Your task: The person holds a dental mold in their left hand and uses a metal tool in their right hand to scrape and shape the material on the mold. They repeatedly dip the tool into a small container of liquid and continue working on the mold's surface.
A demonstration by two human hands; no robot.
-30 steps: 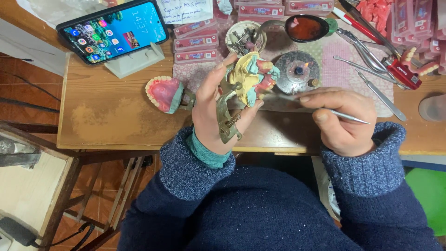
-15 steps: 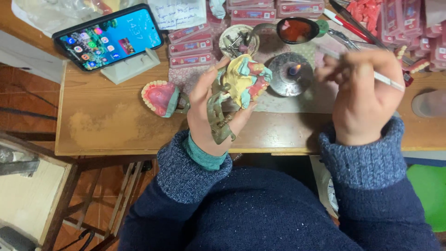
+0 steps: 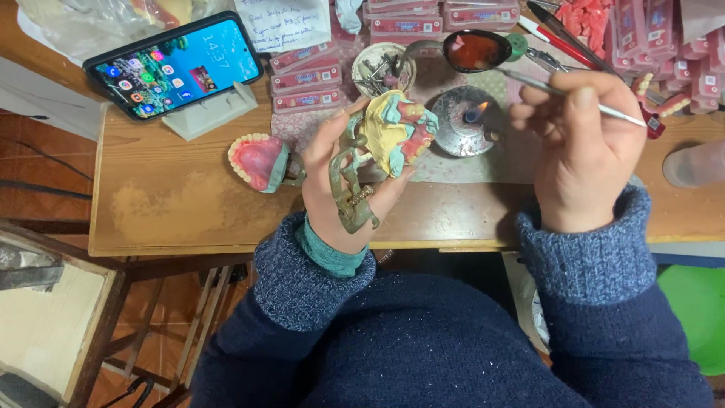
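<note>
1. Wooden worktable [image 3: 189, 211], brown, scuffed pale at left; bears all items below.
2. Black smartphone [image 3: 175, 66], screen lit, propped on a pale stand at far left.
3. Flat red-and-white boxes [image 3: 306, 78], stacked in rows behind the work area.
4. Left hand [image 3: 332, 189], fingers curled tight around a bronze-coloured metal dental articulator carrying a yellow, teal and pink plaster-and-wax model [image 3: 389, 136]; held above the table edge, centre of view, tilted toward the burner.
5. Right hand [image 3: 585, 147], fingers pinched on a thin silver metal instrument [image 3: 559, 92]; tip points toward the ladle, above and right of the flame.
6. Pink denture on a grey-green plaster cast [image 3: 259, 161], resting on the table, left of the left hand.
7. Round metal spirit burner [image 3: 467, 121], small flame lit at centre.
8. Dark ladle-shaped spoon [image 3: 476, 50], holding red melted wax.
9. Small round pale bowl [image 3: 384, 69], holding small metal pieces; kind cannot be told.
</note>
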